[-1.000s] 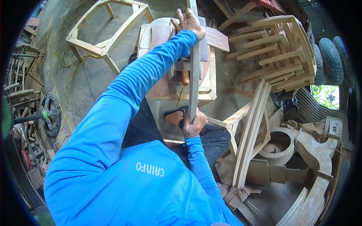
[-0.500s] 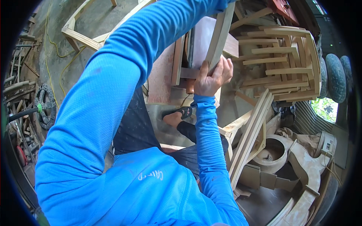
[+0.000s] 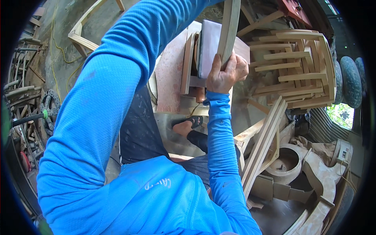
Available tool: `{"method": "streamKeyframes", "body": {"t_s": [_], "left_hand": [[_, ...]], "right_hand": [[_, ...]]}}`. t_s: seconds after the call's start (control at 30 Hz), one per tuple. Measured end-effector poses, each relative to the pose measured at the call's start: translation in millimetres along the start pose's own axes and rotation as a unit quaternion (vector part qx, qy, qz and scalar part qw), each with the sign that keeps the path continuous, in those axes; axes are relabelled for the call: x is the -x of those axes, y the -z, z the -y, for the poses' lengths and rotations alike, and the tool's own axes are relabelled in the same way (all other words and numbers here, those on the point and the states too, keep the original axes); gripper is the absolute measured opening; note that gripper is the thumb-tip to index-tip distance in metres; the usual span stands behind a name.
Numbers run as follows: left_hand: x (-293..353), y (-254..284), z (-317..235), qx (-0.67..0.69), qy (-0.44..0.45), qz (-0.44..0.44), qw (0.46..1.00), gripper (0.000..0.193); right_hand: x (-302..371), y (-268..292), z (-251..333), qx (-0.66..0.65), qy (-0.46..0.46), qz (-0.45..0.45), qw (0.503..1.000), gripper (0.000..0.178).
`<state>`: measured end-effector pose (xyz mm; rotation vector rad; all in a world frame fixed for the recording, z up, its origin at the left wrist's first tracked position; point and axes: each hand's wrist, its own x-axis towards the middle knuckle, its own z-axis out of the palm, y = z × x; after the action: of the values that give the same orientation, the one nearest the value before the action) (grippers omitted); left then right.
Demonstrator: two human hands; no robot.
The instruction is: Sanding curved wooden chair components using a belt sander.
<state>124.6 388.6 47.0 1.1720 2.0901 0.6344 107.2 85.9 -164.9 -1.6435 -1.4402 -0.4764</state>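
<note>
My right hand (image 3: pixel 226 76) is closed round the near end of a long wooden bar (image 3: pixel 229 33), thumb on one side and fingers on the other. The bar runs away from me past the top edge of the picture. Beside and under it is a pale, flat panel (image 3: pixel 209 49) with a dark edge, set in a wooden frame; I cannot tell whether the bar touches it. My left arm (image 3: pixel 133 51), in a blue sleeve, stretches forward over the top edge, so the left hand is hidden from view.
A reddish board (image 3: pixel 170 74) lies left of the panel. Stacked curved wooden frames (image 3: pixel 299 66) stand at the right, above leaning wooden strips (image 3: pixel 266 135) and a dusty machine housing (image 3: pixel 284 162). A yellow cord (image 3: pixel 56 47) crosses the floor at left, near piled scraps (image 3: pixel 23 102).
My right hand and the bar's near end have moved slightly away from me and to the right. The left hand's edge has slipped out of view at the top.
</note>
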Motion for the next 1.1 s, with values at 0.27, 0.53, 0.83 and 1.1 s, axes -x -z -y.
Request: {"method": "streamKeyframes", "body": {"t_s": [0.27, 0.53, 0.83, 1.1], "left_hand": [[26, -43, 141, 0.051, -0.327, 0.102, 0.938, 0.096], [93, -75, 236, -0.099, -0.425, -0.032, 0.899, 0.093], [200, -52, 352, -0.178, -0.47, 0.031, 0.864, 0.078], [223, -29, 348, -0.147, -0.441, 0.098, 0.88, 0.081]], "right_hand": [[86, 38, 4, 0.031, -0.047, 0.04, 0.998, 0.05], [185, 97, 12, -0.019, -0.146, 0.093, 0.985, 0.049], [272, 231, 41, -0.01, -0.219, 0.271, 0.937, 0.047], [256, 265, 68, 0.023, -0.217, 0.259, 0.941, 0.051]]}}
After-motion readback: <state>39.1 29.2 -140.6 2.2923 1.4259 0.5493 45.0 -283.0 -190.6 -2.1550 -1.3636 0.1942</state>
